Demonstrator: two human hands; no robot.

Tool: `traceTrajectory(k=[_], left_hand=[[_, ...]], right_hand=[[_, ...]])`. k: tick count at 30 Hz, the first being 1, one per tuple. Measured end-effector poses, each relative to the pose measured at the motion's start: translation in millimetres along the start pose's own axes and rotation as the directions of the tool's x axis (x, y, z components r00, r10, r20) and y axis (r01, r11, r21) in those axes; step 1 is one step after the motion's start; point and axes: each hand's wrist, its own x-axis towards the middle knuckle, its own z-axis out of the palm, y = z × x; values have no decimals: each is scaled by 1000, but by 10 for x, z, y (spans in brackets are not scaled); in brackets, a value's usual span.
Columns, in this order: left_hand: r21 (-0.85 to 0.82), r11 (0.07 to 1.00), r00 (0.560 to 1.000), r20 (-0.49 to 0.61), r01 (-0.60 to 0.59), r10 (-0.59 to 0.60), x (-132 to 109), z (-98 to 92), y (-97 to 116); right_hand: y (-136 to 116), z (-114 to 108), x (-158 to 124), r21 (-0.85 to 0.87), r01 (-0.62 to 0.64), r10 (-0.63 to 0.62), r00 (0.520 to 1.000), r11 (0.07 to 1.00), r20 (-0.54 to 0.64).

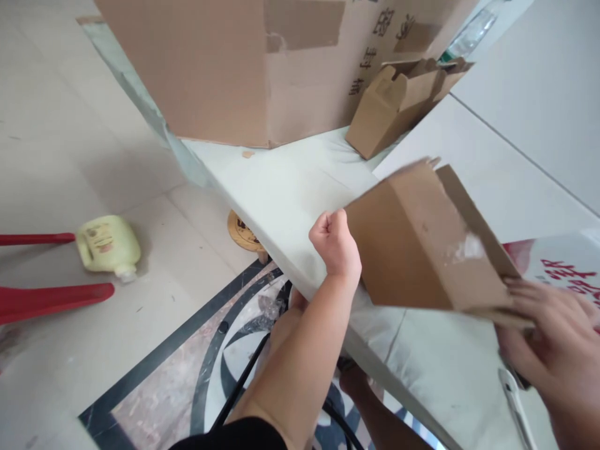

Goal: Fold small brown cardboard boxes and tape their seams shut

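A brown cardboard box (403,244) is tilted above the pale covered table (281,187), a strip of tape running over its side. My right hand (553,331), slightly blurred, grips its near right corner with the fingers wrapped over the edge. My left hand (335,244) is closed in a fist beside the box's left edge. What the fist holds, if anything, is hidden. Below my right hand lies a slim silver-white tool (515,406), partly covered, its kind unclear.
A large cardboard carton (225,75) stands at the back. Small folded boxes (384,106) and a clear bottle (473,31) are behind right. On the floor are a yellow jug (107,244), red legs (56,300) and a wooden stool (244,231).
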Motion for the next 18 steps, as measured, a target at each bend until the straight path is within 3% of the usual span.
traceTrajectory(k=[2, 4, 6, 8, 10, 12, 15, 18], left_hand=[[74, 997, 977, 212, 9, -25, -96, 51, -79], [159, 987, 883, 466, -16, -61, -200, 105, -155], [234, 969, 726, 680, -81, -103, -311, 151, -222], [286, 946, 539, 826, -151, -164, -419, 188, -280], [300, 932, 359, 909, -205, -213, -517, 218, -333], [284, 932, 244, 942, -225, -228, -598, 249, -383], [259, 949, 188, 956, -180, -225, -693, 303, -454], [274, 938, 190, 953, -213, -236, -767, 347, -497]], right_hand=[[-84, -332, -361, 5, 40, -40, 997, 999, 61], [-173, -607, -669, -44, 21, -17, 996, 999, 87], [-222, -804, -950, -125, -44, 55, 995, 991, 87], [-220, -923, -1207, -176, -129, 147, 985, 976, 94], [-181, -972, -1419, -157, -240, 255, 964, 958, 78], [-133, -974, -1553, -44, -342, 344, 938, 939, 45], [-92, -953, -1587, 161, -479, 480, 877, 863, 36], [-105, -980, -1512, 138, -641, 635, 767, 755, 90]])
